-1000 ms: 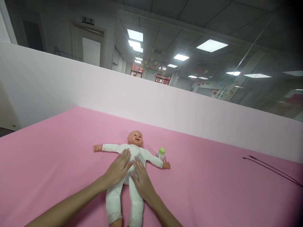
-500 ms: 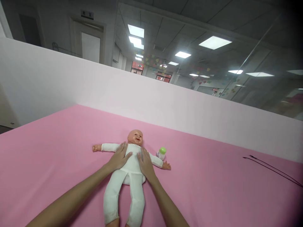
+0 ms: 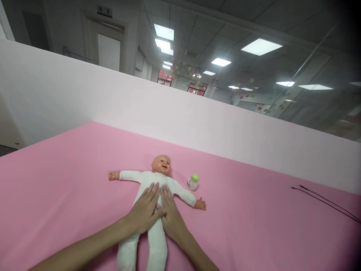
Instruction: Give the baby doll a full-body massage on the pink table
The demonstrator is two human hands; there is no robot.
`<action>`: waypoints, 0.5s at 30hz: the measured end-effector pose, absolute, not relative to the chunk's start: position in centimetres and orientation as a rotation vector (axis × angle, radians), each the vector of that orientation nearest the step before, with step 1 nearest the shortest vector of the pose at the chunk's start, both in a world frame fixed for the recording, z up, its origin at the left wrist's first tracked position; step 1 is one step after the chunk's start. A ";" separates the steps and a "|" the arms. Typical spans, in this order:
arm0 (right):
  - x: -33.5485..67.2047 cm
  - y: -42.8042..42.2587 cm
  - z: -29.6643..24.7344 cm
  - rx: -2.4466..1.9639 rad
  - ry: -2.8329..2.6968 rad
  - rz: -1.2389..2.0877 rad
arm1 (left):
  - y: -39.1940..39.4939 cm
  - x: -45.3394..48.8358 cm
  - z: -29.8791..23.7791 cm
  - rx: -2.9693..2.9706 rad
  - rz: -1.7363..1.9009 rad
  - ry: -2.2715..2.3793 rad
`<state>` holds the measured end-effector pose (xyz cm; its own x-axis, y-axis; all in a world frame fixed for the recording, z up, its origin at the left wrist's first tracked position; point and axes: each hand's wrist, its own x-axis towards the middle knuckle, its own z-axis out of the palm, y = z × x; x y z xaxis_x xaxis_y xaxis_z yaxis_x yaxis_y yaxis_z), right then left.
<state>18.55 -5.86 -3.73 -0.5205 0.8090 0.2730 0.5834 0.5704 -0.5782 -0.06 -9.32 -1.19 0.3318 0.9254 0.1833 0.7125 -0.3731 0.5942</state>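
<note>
A baby doll point(image 3: 148, 180) in white cloth lies on its back on the pink surface, its arms spread out to both sides. On the front of its body my left hand point(image 3: 143, 210) rests flat, fingers stretched toward the doll's chest. Beside it my right hand point(image 3: 170, 214) lies flat on the doll too, and the two hands meet at the thumbs. Both hands are open and grip nothing. They cover the doll's belly and hips. A small white jar with a green lid point(image 3: 193, 181) stands near the doll's arm on the right.
The pink tabletop point(image 3: 242, 210) stretches out on both sides. A white wall panel point(image 3: 197, 120) rises along its far edge, with glass above it. Thin dark cords point(image 3: 324, 201) lie at the right.
Both hands have slid from the chest's sides down and inward to the belly, coming together. The doll's body and legs have shifted slightly, and its arm on the right sits a little lower.
</note>
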 end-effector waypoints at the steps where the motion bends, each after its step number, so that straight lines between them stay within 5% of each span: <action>1: 18.2 -5.0 -3.3 -1.110 -2.289 0.567 | -8.4 0.3 -0.9 2.194 0.700 1.465; 9: 16.4 0.9 -2.7 -1.354 -2.105 0.439 | -0.4 -1.8 -2.6 1.991 0.822 1.697; 15: 17.2 -1.7 -3.5 -1.406 -2.052 0.528 | -2.8 -4.5 -3.8 1.948 0.784 1.591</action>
